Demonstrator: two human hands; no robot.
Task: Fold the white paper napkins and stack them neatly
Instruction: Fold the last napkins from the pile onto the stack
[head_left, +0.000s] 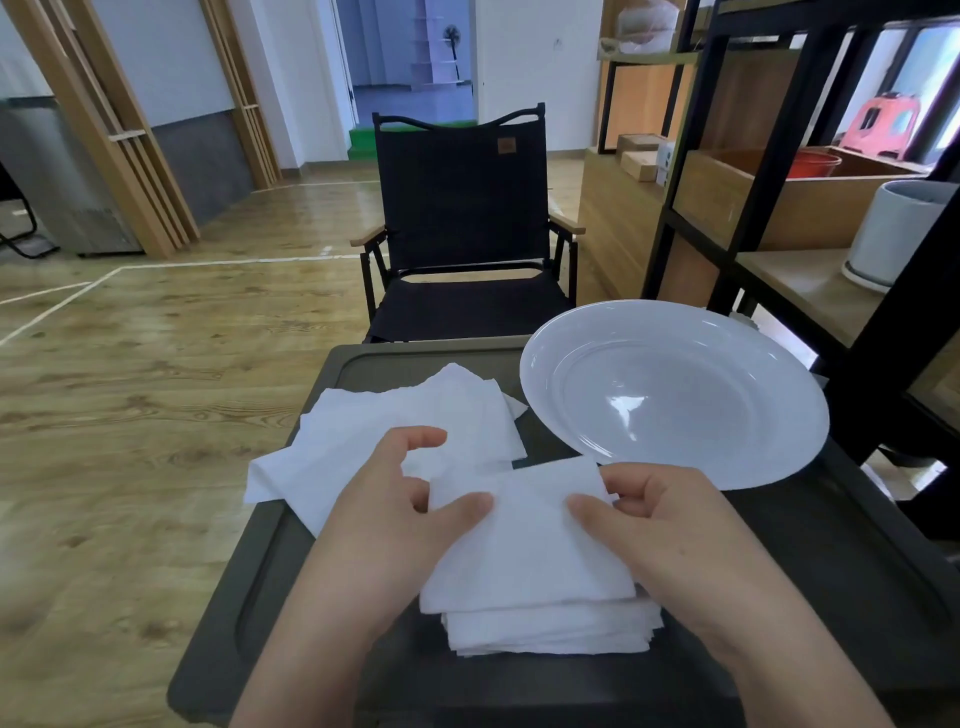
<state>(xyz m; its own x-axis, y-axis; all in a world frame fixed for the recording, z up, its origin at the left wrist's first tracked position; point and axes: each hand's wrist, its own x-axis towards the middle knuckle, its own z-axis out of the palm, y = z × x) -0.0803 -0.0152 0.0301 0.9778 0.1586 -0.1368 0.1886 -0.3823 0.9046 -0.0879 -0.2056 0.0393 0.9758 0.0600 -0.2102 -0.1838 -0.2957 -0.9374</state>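
Note:
A folded white napkin (524, 551) is held just above a stack of folded napkins (550, 631) at the near middle of a dark grey table (810, 566). My left hand (384, 525) pinches the napkin's far left corner between thumb and fingers. My right hand (670, 530) pinches its far right corner. A loose pile of unfolded white napkins (384, 431) lies spread behind my left hand, partly hanging over the table's left edge.
A large white plate (675, 389) rests on the table's far right corner, overhanging the edge. A black folding chair (457, 228) stands just beyond the table. Dark metal shelving (737, 156) rises close on the right. Wooden floor lies to the left.

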